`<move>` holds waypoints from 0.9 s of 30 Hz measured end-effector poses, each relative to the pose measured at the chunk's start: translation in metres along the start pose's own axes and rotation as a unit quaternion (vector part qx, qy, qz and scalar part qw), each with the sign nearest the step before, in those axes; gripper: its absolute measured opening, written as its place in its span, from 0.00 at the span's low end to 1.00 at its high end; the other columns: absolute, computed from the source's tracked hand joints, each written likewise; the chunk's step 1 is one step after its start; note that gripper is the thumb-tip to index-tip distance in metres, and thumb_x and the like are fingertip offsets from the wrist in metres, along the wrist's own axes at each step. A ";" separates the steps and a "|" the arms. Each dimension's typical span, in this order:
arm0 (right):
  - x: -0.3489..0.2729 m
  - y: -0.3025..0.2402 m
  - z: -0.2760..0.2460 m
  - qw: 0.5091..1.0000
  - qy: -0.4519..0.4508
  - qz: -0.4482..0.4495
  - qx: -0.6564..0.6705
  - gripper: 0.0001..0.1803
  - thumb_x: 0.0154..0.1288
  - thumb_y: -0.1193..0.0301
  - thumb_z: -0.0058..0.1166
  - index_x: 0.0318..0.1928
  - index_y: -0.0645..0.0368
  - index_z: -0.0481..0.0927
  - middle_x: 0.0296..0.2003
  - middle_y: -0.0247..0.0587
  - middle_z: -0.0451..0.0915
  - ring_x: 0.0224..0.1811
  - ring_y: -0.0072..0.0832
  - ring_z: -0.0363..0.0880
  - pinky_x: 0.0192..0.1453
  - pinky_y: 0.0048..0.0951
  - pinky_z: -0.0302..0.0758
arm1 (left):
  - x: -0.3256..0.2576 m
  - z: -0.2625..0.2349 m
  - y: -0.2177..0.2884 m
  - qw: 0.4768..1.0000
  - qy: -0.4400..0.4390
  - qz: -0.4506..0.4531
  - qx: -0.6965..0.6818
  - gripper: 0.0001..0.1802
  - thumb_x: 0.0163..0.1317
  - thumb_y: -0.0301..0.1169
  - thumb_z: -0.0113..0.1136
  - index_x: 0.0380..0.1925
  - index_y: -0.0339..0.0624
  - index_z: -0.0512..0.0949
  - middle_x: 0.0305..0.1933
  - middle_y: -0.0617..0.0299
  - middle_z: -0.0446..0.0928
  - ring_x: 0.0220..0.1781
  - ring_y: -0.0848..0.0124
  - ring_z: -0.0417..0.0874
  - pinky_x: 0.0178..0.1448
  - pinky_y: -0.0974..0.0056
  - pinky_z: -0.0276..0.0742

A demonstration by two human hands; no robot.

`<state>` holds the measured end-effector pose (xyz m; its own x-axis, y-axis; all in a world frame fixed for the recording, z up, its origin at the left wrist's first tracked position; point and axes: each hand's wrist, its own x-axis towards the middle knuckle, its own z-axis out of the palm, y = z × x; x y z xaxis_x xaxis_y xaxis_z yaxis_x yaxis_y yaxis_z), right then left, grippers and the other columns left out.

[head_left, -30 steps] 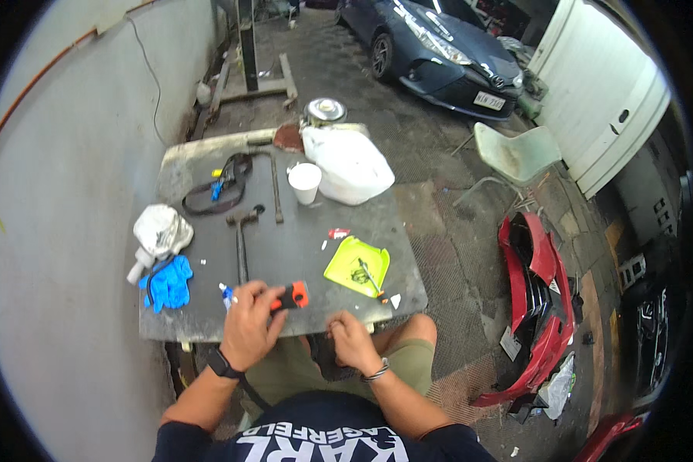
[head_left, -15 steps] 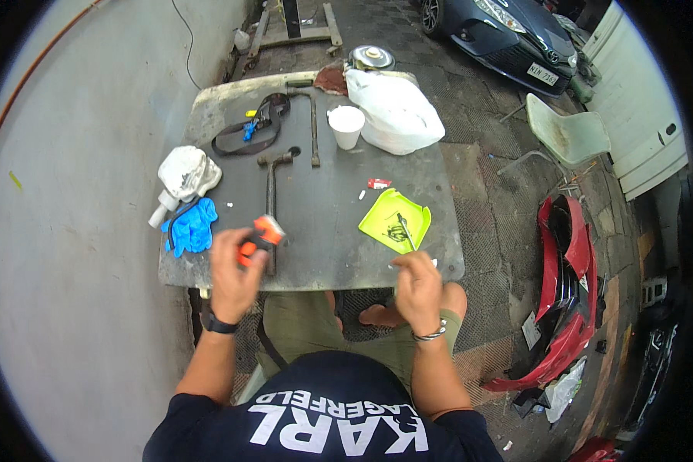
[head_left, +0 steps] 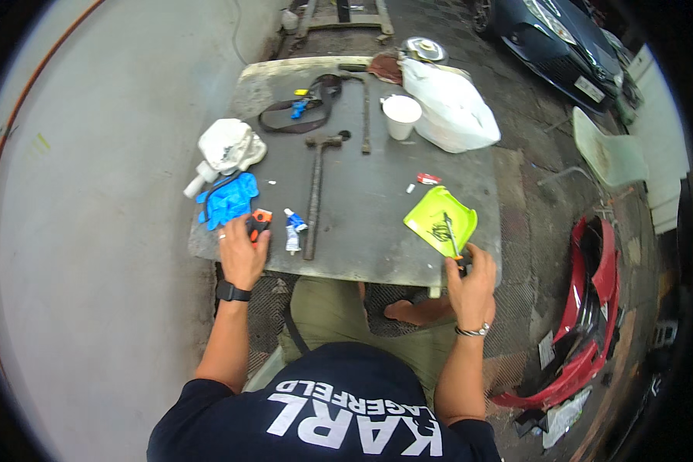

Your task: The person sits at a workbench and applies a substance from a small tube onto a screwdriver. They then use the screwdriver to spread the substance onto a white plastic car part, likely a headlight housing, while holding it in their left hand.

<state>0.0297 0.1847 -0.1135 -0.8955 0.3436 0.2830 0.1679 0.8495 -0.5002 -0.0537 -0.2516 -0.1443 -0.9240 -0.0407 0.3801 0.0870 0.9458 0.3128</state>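
On the grey metal table (head_left: 362, 200) lie one white plastic bag (head_left: 450, 108), one long rusty hammer (head_left: 316, 189), one white cup (head_left: 401, 116) and one pair of blue gloves (head_left: 227, 199). The step looks like setting tools down — left hand (head_left: 242, 258) closed around an orange-and-black utility knife (head_left: 256, 224) at the near edge, right hand (head_left: 471, 279) pinching a thin dark-handled tool (head_left: 451, 235) resting in one lime-green tray (head_left: 440, 222). Next calls for releasing both cleanly.

Dark navy tee w/ white lettering, olive trousers, black watch on left wrist, silver bracelet on right.
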 end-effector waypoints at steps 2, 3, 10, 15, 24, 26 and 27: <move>-0.003 -0.004 -0.002 1.000 0.007 0.003 0.009 0.25 0.62 0.67 0.70 0.57 0.64 0.81 0.52 0.54 0.80 0.57 0.53 0.77 0.64 0.48 0.73 | 0.006 -0.011 0.020 0.999 -0.011 0.027 -0.045 0.26 0.62 0.33 0.73 0.58 0.36 0.78 0.54 0.45 0.79 0.57 0.44 0.78 0.61 0.45 0.74; -0.006 -0.006 0.000 1.000 0.015 -0.007 0.012 0.25 0.62 0.67 0.70 0.57 0.64 0.81 0.52 0.54 0.80 0.57 0.53 0.77 0.64 0.48 0.73 | 0.008 -0.011 0.023 0.997 -0.011 0.027 -0.066 0.23 0.64 0.33 0.72 0.56 0.37 0.79 0.51 0.46 0.82 0.55 0.46 0.81 0.59 0.47 0.76; -0.022 -0.008 0.003 0.996 0.043 -0.058 0.060 0.21 0.61 0.69 0.70 0.54 0.64 0.82 0.52 0.52 0.81 0.55 0.52 0.77 0.62 0.47 0.73 | 0.038 0.015 0.049 0.986 -0.148 -0.049 -0.057 0.21 0.69 0.43 0.64 0.52 0.37 0.82 0.51 0.43 0.86 0.53 0.45 0.87 0.56 0.46 0.81; -0.044 -0.018 0.003 0.990 0.034 -0.089 0.101 0.19 0.60 0.71 0.71 0.50 0.63 0.84 0.49 0.51 0.82 0.53 0.50 0.77 0.59 0.46 0.74 | 0.056 0.026 0.049 0.976 -0.204 -0.065 -0.045 0.19 0.66 0.40 0.65 0.49 0.36 0.84 0.45 0.43 0.87 0.49 0.44 0.88 0.55 0.45 0.82; -0.057 -0.038 0.006 0.949 -0.068 -0.070 0.299 0.12 0.64 0.71 0.69 0.45 0.63 0.85 0.34 0.45 0.85 0.38 0.41 0.84 0.45 0.38 0.79 | 0.068 -0.016 0.022 0.953 -0.159 -0.076 -0.248 0.15 0.66 0.34 0.73 0.42 0.33 0.82 0.34 0.59 0.84 0.35 0.71 0.83 0.42 0.64 0.78; -0.052 -0.051 0.008 0.939 -0.105 -0.070 0.319 0.12 0.65 0.71 0.69 0.46 0.64 0.85 0.36 0.46 0.86 0.38 0.41 0.84 0.45 0.37 0.80 | 0.063 -0.021 0.024 0.921 -0.158 -0.096 -0.342 0.12 0.67 0.32 0.72 0.41 0.35 0.81 0.33 0.62 0.84 0.34 0.76 0.81 0.40 0.68 0.76; -0.048 -0.057 0.009 0.935 -0.123 -0.069 0.327 0.12 0.66 0.71 0.68 0.46 0.64 0.85 0.36 0.46 0.86 0.39 0.41 0.85 0.45 0.37 0.80 | 0.060 -0.030 0.034 0.901 -0.158 -0.105 -0.391 0.11 0.68 0.32 0.72 0.40 0.36 0.81 0.33 0.64 0.84 0.34 0.79 0.79 0.39 0.69 0.75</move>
<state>0.0597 0.1159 -0.1057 -0.9712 0.0783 0.2248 -0.1714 0.4257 -0.8885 -0.0953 -0.2319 -0.0851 -0.9998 0.0187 0.0122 0.0188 0.4072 0.9131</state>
